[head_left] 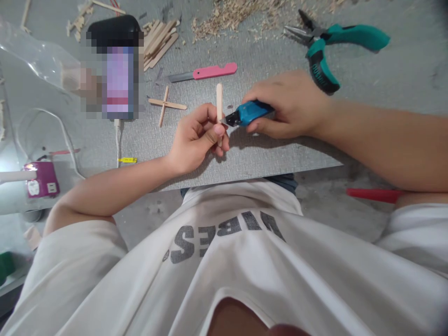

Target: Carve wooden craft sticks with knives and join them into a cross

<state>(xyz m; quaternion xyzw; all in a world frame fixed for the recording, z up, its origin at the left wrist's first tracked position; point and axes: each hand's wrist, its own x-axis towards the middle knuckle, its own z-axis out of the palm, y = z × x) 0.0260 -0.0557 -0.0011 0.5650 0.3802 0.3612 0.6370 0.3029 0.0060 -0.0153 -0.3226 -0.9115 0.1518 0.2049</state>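
Pinched between the thumb and fingers of my left hand (199, 135) is a wooden craft stick (219, 100), its rounded end pointing away from me. My right hand (287, 105) is closed around a blue utility knife (252, 112). The knife's blade meets the stick's right edge just above my left thumb; whether it has cut in, I cannot tell. Left of my hands, two thin sticks form a cross (165, 104) on the table. Beyond the craft stick lies a pink-handled folding knife (215, 71) with its dark blade out to the left.
Teal-handled pliers (324, 37) lie open beyond my right hand. A pile of craft sticks (161, 42) and wood shavings (227, 21) are at the back. On the left are a phone (119, 84), its white cable (118, 140), a clear plastic bottle (42, 56) and a purple box (42, 179).
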